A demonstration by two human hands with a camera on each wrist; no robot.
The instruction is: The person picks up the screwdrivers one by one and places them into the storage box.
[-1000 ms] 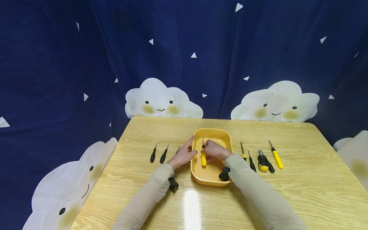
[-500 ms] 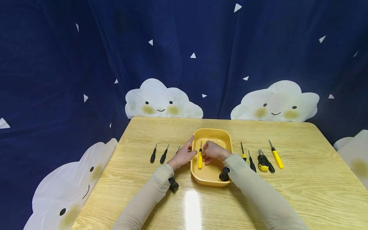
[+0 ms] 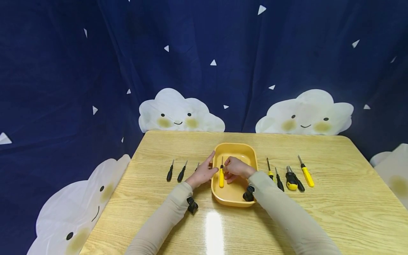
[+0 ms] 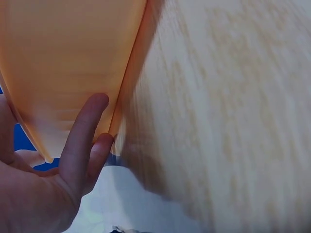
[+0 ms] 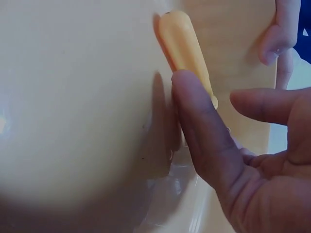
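A yellow-handled screwdriver [image 3: 221,179] lies along the left side inside a yellow-orange plastic tray [image 3: 231,202], tip toward the far end. My right hand [image 3: 236,168] is inside the tray just right of it. In the right wrist view, thumb and fingers are spread apart, with a fingertip against or very near the handle [image 5: 182,41]. At the tray's left side my left hand [image 3: 203,173] holds the wall, thumb over the rim. From the left wrist, its fingers [image 4: 82,136] press against the outer wall. The screwdriver's shaft is hidden in the right wrist view.
Left of the tray lie black screwdrivers [image 3: 181,174], one partly behind my left hand. To the right are a yellow-and-black screwdriver [image 3: 271,174], a black one [image 3: 279,183], a stubby thick-handled one [image 3: 291,181] beside another black handle [image 3: 300,185], and a yellow-handled one [image 3: 307,176].
My right hand has set the yellow-handled screwdriver down at the tray's left side and let go of it. My left hand has stayed on the tray wall.
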